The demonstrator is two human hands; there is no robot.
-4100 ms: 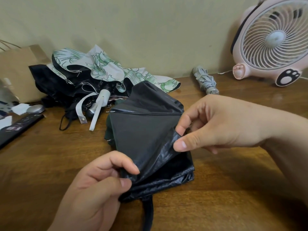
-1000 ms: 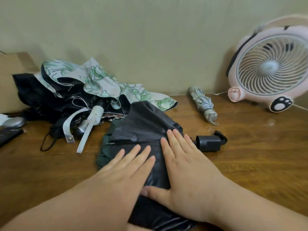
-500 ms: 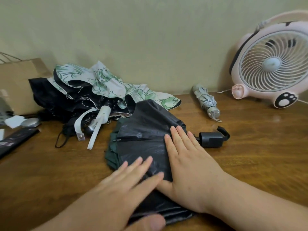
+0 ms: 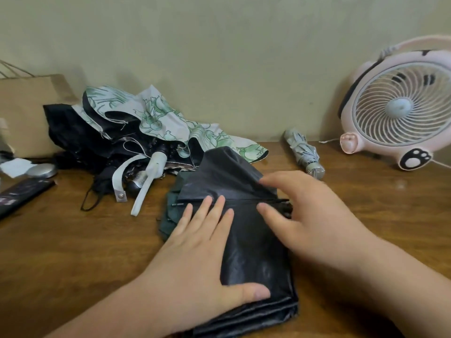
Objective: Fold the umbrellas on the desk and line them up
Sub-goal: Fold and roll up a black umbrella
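Note:
A black umbrella (image 4: pixel 246 237) lies collapsed on the wooden desk (image 4: pixel 73 252) in front of me, its canopy flattened into panels. My left hand (image 4: pixel 195 254) presses flat on its left side, fingers straight, thumb across the lower fabric. My right hand (image 4: pixel 307 215) lies over the right side by the rib ends, fingers spread and blurred; it hides the black handle. An unfolded white and green floral umbrella (image 4: pixel 151 125) with a white handle (image 4: pixel 148 176) sprawls behind. A folded grey umbrella (image 4: pixel 305 152) rests by the wall.
A pink desk fan (image 4: pixel 400 106) stands at the back right. A brown paper bag (image 4: pixel 26 113) leans on the wall at the left, with a silver disc (image 4: pixel 40 170) and a dark flat box (image 4: pixel 22 193) in front of it.
My left hand slid up the canopy toward the ribs. My right hand shifted right and now covers the black handle. Earlier both hands pinched the fabric panels.

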